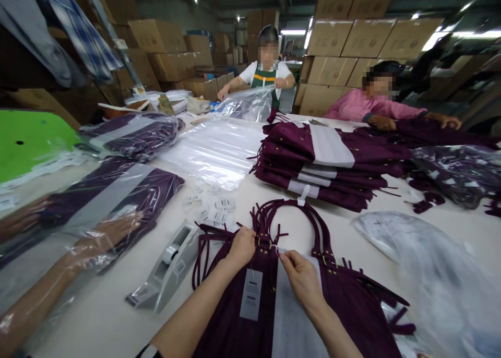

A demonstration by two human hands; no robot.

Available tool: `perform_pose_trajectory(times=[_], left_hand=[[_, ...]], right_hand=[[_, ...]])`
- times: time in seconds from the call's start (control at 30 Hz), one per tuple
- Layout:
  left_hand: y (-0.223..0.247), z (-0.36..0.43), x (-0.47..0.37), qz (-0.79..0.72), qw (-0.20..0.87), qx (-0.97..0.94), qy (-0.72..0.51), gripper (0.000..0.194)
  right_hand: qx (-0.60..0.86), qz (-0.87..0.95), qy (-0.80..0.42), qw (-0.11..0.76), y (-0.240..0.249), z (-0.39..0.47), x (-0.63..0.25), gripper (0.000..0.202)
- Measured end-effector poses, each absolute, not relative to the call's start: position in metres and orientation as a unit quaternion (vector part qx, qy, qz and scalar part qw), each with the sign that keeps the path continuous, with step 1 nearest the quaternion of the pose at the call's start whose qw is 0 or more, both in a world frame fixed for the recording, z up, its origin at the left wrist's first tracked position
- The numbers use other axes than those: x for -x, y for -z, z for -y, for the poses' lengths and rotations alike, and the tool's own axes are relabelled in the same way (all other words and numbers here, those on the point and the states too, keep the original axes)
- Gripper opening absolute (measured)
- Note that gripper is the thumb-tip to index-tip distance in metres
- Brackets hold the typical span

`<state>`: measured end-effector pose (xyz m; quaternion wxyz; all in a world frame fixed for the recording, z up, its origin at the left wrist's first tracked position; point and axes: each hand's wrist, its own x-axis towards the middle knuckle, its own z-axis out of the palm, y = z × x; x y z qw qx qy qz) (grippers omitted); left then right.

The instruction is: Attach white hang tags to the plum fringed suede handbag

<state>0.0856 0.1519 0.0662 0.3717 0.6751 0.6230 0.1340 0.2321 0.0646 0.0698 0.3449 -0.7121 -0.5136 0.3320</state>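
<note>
A dark purple handbag (344,308) lies flat in front of me, its looped handles (319,217) pointing away and a white paper band (299,316) around its middle. My left hand (241,248) is closed on the strap at the base of the left handle, beside a brass buckle. Just right of that buckle, my right hand (301,274) pinches something small and thin at the bag's top edge; its kind is hard to make out. Below my left hand hangs a grey printed tag (251,294) on a string.
A grey tape dispenser (168,269) stands at left, near loose labels (217,206). Folded purple bags (329,159) are stacked ahead, beside clear plastic sleeves (219,152). A co-worker's hands (105,233) reach inside a bagged item at left. Two people work across the table.
</note>
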Motion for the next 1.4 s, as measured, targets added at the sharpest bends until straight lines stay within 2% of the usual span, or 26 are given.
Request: perform_pose_trajectory(times=[0.37,0.67,0.8,0.9,1.13,1.4], left_hand=[[-0.050,-0.183,-0.094,-0.630,0.531,-0.558,-0.098,0.009],[-0.064,-0.188,-0.095,-0.604,0.642,-0.466,-0.076,0.016],[-0.062,-0.193,-0.090,-0.556,0.688,-0.464,-0.047,0.029],[-0.061,-0.197,-0.087,-0.511,0.717,-0.473,-0.014,0.029],[-0.064,-0.198,-0.089,-0.495,0.697,-0.519,0.006,0.019],[-0.063,-0.193,-0.089,-0.489,0.648,-0.584,-0.002,0.017]], right_hand=[[0.760,0.520,-0.317,0.226,-0.064,-0.093,-0.219,0.022],[0.751,0.522,-0.334,0.227,-0.058,-0.103,-0.210,0.022],[0.760,0.522,-0.324,0.215,-0.060,-0.103,-0.202,0.025],[0.759,0.518,-0.325,0.226,-0.058,-0.101,-0.196,0.028],[0.720,0.495,-0.372,0.313,-0.042,-0.100,-0.196,0.029],[0.740,0.481,-0.359,0.304,-0.040,-0.102,-0.195,0.030]])
